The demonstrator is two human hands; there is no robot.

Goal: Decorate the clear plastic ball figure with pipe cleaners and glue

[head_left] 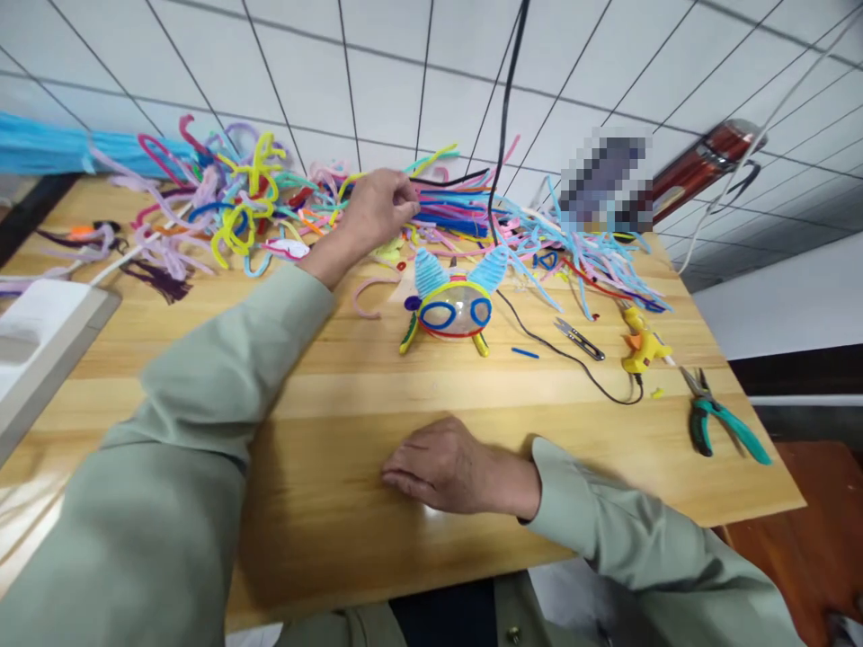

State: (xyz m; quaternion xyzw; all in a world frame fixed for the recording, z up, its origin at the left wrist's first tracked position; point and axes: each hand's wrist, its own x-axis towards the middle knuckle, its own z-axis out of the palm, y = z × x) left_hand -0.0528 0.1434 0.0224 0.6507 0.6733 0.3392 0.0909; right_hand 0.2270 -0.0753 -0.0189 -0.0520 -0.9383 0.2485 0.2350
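Blue fuzzy ears (430, 272), blue eye rings (438, 304), a yellow upper rim (453, 287) and short yellow legs (408, 332) already adorn the clear, rounded figure (461, 314) mid-table. I judge it well advanced; what remains, I can't tell. My left hand (381, 205) is at the multicoloured fuzzy stems (451, 211), its grip hidden; my empty-looking right hand (441, 465) rests, fingers curled together.
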